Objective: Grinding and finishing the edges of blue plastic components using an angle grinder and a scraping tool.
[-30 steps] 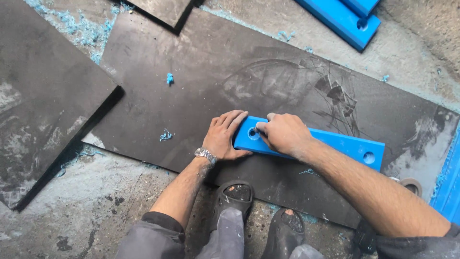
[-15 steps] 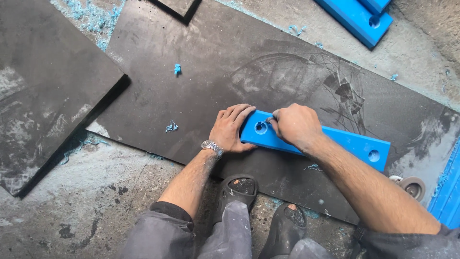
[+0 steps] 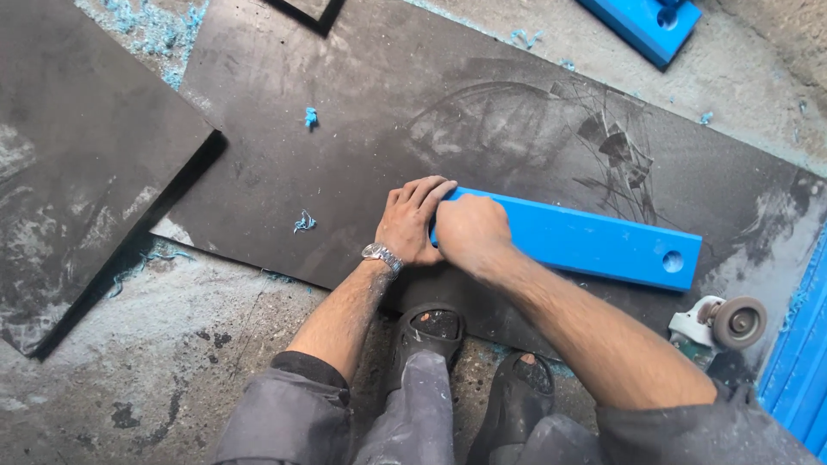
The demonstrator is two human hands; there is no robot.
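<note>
Blue plastic bar (image 3: 594, 241), long and flat with a round hole near its far end, lies on a large dark sheet (image 3: 362, 129) spread over the concrete floor (image 3: 155, 344). The right hand (image 3: 469, 232) covers the bar's near end, fingers curled over it and pressing down; whether it holds anything underneath cannot be told. The left hand (image 3: 412, 222) lies flat and open on the sheet, touching that same end of the bar, fingers together against its edge, a metal wristwatch (image 3: 380, 255) on the wrist. Blue shavings (image 3: 303, 222) sit on the sheet just beyond the left hand, away from the bar, and another curl (image 3: 310, 117) lies farther up the sheet. An angle grinder (image 3: 724, 323) rests near the bar's holed end, at the sheet's edge. Two dark sandals (image 3: 435, 327) stand on the sheet's near edge below the bar. A second dark sheet (image 3: 77, 172) lies well apart from the bar.
</note>
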